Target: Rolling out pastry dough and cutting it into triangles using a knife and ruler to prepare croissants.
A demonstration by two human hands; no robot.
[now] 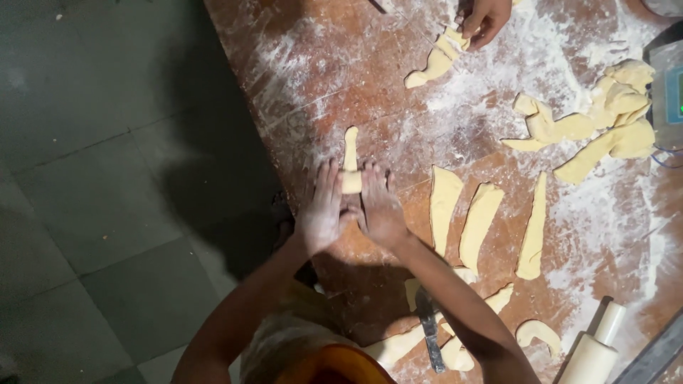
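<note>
Grey floor tiles lie dark along the left, and beside them a reddish, flour-dusted worktop point(320, 78) carries everything. Near its left edge a pale strip of dough point(350, 160) lies lengthwise, its near end rolled up into a small coil. That coil sits right between the two hands: the left hand point(321, 210) and the right hand point(380, 206) are both spread flat, fingers extended, pressed against the coil from either side, gripping nothing closed. Rolling well here seems to call for even, light pressure from both palms, keeping the coil straight along the strip so it winds tight without squashing. Further right lie cut dough wedges point(478, 224), then a heap of dough scraps point(605, 121) toward the far right. A knife point(429, 327) rests among more pieces near the person's right forearm, and a white rolling pin point(596, 348) lies at the lower right. At the top, another person's hand point(485, 18) touches a separate dough piece point(435, 60).
</note>
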